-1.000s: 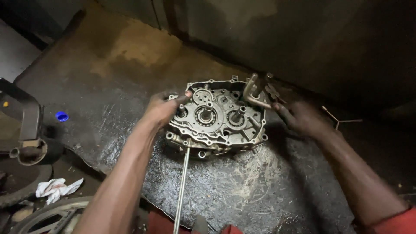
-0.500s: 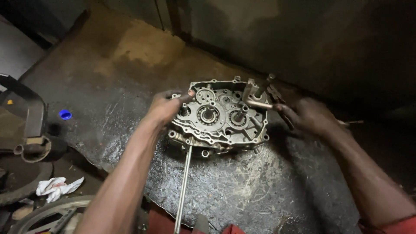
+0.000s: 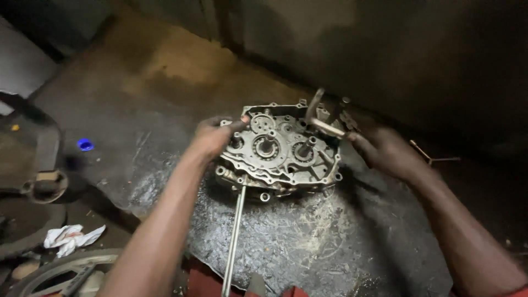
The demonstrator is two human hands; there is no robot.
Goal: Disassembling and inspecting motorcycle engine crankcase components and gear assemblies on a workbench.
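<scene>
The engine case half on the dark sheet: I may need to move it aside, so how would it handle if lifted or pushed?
The engine case half looks like thick cast metal, so probably heavy and rigid. Lying flat, it seems unlikely to roll. Its grimy surface may be slippery, and the long rod sticking out below could swing or catch.

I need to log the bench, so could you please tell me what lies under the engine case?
A scratched dark metal sheet and a long rod emerging beneath the engine case; anything directly underneath is covered.

We see a dull silver-grey engine case (image 3: 280, 151) on our dark, scratch-streaked bench (image 3: 330, 242), a steel-grey rod (image 3: 234, 236) towards its near edge, a bright blue cap (image 3: 85, 144) and a white rag (image 3: 70, 237) off its left edge.
</scene>
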